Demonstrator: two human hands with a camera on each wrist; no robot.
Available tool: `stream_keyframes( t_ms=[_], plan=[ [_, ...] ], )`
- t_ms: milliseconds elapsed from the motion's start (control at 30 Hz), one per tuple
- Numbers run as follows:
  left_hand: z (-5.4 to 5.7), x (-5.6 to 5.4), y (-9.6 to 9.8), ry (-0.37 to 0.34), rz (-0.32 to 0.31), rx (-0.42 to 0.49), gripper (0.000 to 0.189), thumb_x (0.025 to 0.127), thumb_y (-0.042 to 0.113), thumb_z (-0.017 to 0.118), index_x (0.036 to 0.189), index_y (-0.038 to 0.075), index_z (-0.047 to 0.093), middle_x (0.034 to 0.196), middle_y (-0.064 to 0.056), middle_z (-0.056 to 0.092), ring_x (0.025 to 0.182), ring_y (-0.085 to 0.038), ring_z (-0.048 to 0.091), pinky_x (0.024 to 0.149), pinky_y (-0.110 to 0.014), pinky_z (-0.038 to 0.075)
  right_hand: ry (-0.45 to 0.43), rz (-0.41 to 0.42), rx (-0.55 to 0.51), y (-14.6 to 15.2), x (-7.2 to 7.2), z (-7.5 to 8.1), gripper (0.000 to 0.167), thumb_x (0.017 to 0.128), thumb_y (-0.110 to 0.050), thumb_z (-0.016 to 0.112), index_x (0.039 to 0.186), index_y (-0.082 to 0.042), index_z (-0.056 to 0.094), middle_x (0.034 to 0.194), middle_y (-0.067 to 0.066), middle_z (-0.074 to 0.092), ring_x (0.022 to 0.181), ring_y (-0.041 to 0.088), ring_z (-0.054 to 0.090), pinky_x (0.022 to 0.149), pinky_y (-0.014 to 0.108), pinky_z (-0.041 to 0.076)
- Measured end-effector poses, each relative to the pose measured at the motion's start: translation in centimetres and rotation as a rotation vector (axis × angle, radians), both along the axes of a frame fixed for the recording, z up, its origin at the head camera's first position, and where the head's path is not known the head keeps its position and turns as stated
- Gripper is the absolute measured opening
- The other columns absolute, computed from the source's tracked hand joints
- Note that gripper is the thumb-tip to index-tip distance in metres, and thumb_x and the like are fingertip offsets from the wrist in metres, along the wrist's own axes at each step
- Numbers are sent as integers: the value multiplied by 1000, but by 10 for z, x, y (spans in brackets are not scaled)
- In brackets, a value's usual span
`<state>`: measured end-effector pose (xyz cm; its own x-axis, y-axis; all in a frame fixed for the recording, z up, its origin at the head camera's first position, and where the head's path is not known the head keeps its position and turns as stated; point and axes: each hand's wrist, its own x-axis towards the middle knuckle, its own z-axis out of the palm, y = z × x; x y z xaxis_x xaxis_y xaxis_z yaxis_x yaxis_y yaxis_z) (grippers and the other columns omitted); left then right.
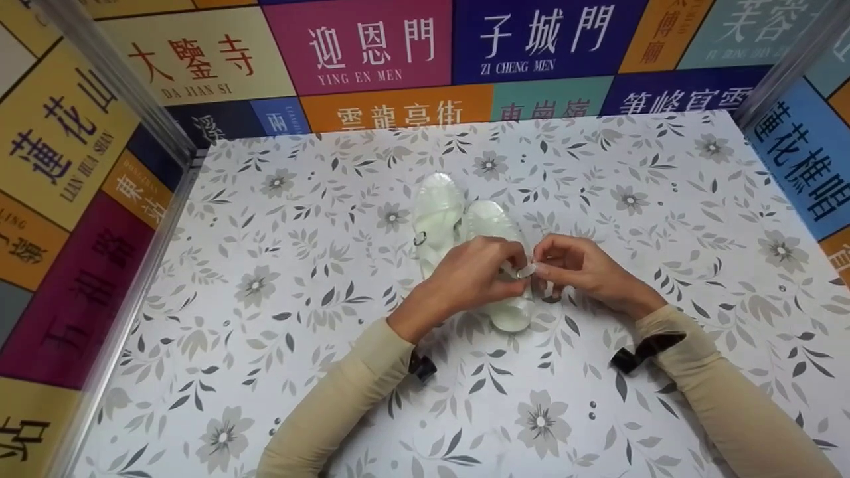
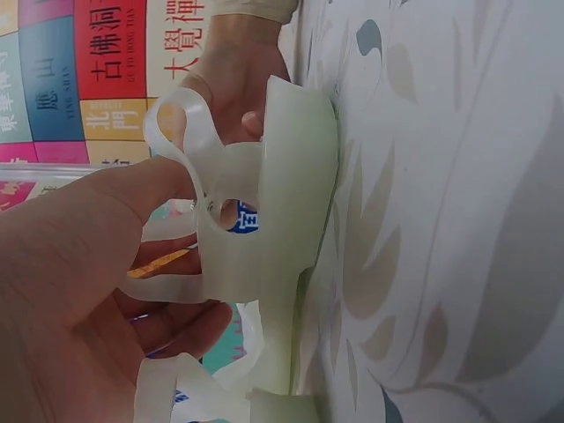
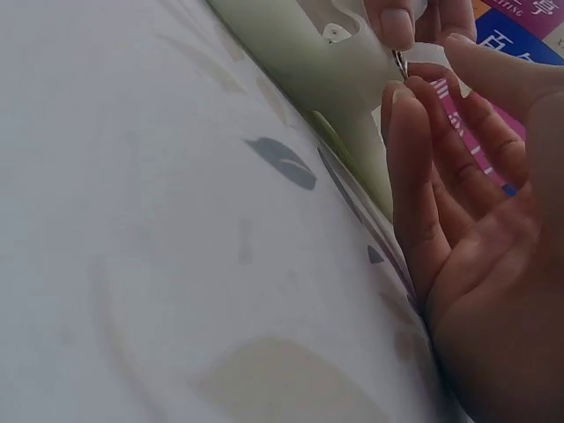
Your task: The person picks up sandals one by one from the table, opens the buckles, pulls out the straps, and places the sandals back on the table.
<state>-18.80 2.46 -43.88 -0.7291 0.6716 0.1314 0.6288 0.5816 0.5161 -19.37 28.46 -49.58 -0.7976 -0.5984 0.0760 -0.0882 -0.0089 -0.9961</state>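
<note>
Roughly nearest to the table's (image 1: 478, 425) near edge: 2 beige sleeves (image 1: 332, 398) w/ blk wrist cams (image 1: 627, 360). Next, L hand (image 1: 468, 272) reaches over the nearer pale-green sandal (image 1: 511, 315), mid-table & well in from L/R edges, pinching its strap (image 1: 526, 271) by the metal buckle (image 3: 401, 63), while R hand (image 1: 588, 269), on the sandal's R side, pinches the strap w/ thumb + fingertip. Beyond, the 2nd sandal (image 1: 438, 199) lies just L, nearer the far edge, w/ multicolored sign panels (image 1: 365, 56) behind that edge.
</note>
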Motion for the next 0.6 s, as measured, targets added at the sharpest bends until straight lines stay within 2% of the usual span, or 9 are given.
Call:
stream_keyframes(
  t_ms=[67,200,333,467,600],
  plan=[
    [1,-1,-1,-11,-16,5,18,97,31,81,109,19,77,108,6,78,96,-7,71,83,-20,58,-3,9,14,0,0,1,12,104,1,66,110,10,60,90,24,70,76,18,70,60,31,60],
    [5,-5,-6,-34,-97,25,20,99,29,79,116,17,78,113,6,78,102,-7,70,88,-21,56,-11,22,36,0,0,2,14,104,-2,68,107,11,62,91,31,67,72,17,67,60,29,57],
    [6,-8,-10,-48,-162,43,22,100,22,76,120,13,79,115,3,80,101,-9,71,90,-21,55,-33,19,60,1,0,3,17,103,-4,70,112,10,65,93,28,70,68,16,66,56,28,56],
    [6,-10,-10,-54,-150,48,20,101,22,77,117,11,79,108,1,81,85,-9,69,80,-20,55,-24,21,101,2,0,4,15,104,-6,70,110,8,68,89,19,72,65,14,65,54,30,56],
    [6,-8,-8,-47,-118,43,19,100,26,79,112,11,78,101,1,80,76,-7,65,73,-19,54,-4,29,99,2,0,4,14,105,-6,68,107,8,68,86,18,70,65,13,64,56,29,56]
  ],
)
